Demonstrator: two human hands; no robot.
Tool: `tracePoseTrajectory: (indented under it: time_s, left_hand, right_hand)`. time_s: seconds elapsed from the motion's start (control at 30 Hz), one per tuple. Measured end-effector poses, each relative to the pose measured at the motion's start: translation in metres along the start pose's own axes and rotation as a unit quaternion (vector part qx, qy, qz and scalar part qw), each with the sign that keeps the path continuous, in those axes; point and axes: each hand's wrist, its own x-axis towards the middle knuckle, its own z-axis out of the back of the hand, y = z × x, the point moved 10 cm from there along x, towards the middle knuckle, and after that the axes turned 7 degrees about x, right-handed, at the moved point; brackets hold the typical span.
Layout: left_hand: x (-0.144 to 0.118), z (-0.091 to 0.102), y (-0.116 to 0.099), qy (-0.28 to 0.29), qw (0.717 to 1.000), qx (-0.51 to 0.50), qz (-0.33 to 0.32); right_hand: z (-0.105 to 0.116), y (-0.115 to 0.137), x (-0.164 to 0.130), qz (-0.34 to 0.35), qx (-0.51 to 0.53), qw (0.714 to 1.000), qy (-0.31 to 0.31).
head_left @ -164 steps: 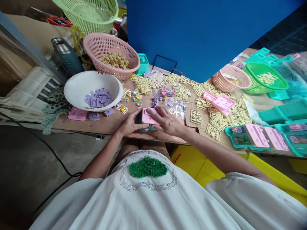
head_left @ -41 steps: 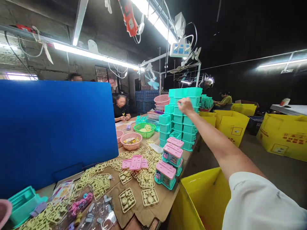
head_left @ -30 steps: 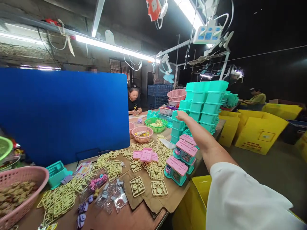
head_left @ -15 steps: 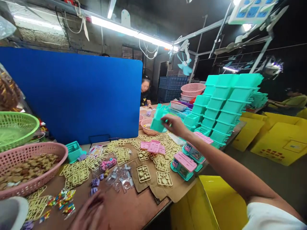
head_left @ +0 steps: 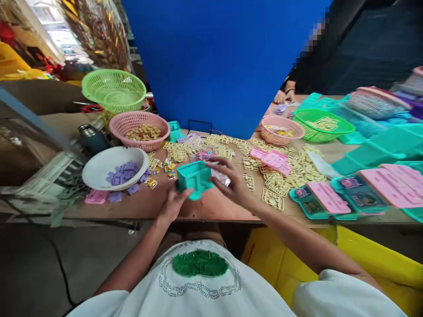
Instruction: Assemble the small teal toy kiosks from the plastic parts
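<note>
A small turquoise plastic box point(head_left: 194, 178) is held up over the front of the table, its hollow side facing me. My left hand point(head_left: 173, 200) is closed round its left side, with the thumb on the lower front. My right hand point(head_left: 231, 180) is beside the box's right edge, fingers spread and curved; whether the fingertips touch it cannot be made out. Behind the hands lie clear plastic parts point(head_left: 220, 177), partly hidden, and pink pieces point(head_left: 205, 155). Small bags of colourful pieces point(head_left: 167, 168) lie to the left of the box.
Cream part frames point(head_left: 272, 199) cover much of the table, with pink panels point(head_left: 272, 159) on top. Turquoise boxes with pink lids point(head_left: 328, 197) stand right. At left are a white bowl point(head_left: 90, 176) of purple pieces and a pink basket point(head_left: 117, 127). A blue board point(head_left: 218, 66) rises behind.
My right hand has brought the turquoise box from the far right side to in front of me. My left hand has come up and taken hold of it. The view has turned left and down.
</note>
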Motion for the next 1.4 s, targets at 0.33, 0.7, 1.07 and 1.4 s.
tracePoseTrajectory:
  time_s: [0.33,0.7,1.07,1.4]
  left_hand:
    - [-0.017,0.052,-0.007,0.057,0.993,0.101,-0.026]
    - [-0.016,0.101,0.007,-0.025,0.902,0.392,-0.178]
    - [-0.024,0.088,-0.013,-0.060,0.932,0.321,-0.158]
    - [-0.015,0.064,-0.004,0.002,0.939,0.278,-0.204]
  right_hand:
    - [-0.072,-0.080,-0.031,-0.279,0.306,0.905,0.097]
    - [-0.104,-0.096,-0.056,-0.225,0.127,0.961,0.095]
    - [-0.118,-0.099,-0.030,-0.333,0.047,0.927,0.166]
    - [-0.179,-0.020,0.136,-0.010,-0.182,0.958,0.220]
